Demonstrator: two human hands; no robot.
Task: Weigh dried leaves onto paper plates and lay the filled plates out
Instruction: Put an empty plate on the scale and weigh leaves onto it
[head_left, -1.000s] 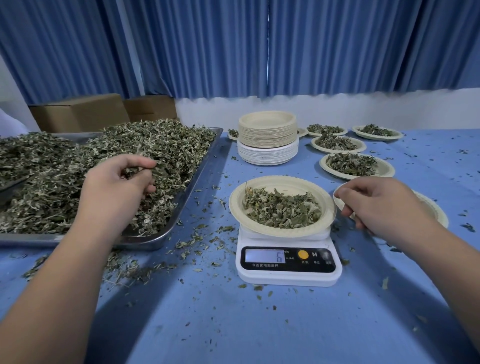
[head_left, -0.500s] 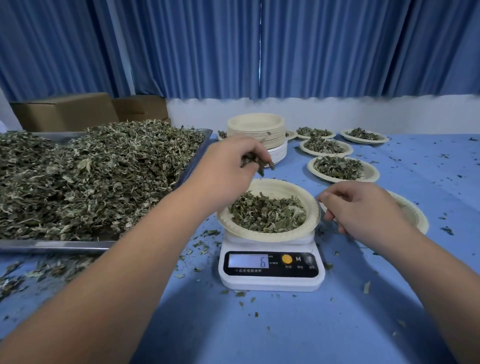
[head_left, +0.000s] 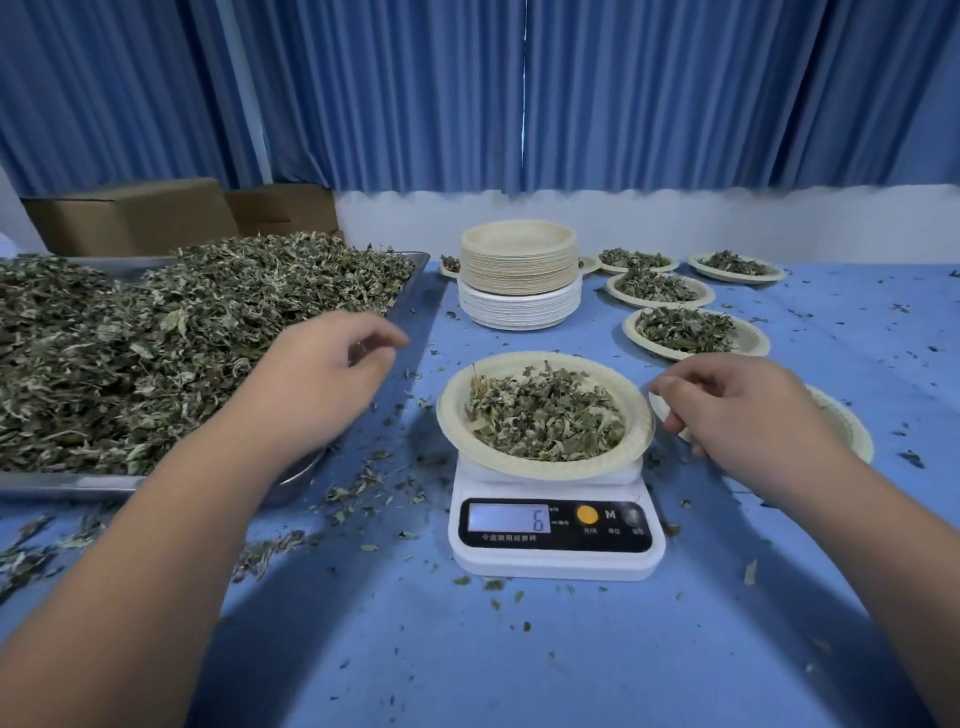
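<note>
Your left hand (head_left: 322, 384) hangs loose and empty, your right hand (head_left: 737, 410) curls over the spare plate (head_left: 848, 431), grip unclear, scale (head_left: 556, 564) display facing you.

Light even, cool and moderately bright, with a blue cast over everything. Thin bright slit at the gap in the curtains (head_left: 522, 119). Broad soft shadows lie under both forearms on the worktop (head_left: 519, 665), darkest toward the bottom edge. Scale display (head_left: 508, 518) glows pale, digit legible. Fingers of the left hand (head_left: 322, 379) smeared by motion blur. Curtain folds bow outward at the frame edges (wide-angle lens). Far plates (head_left: 660, 286) slightly soft.
</note>
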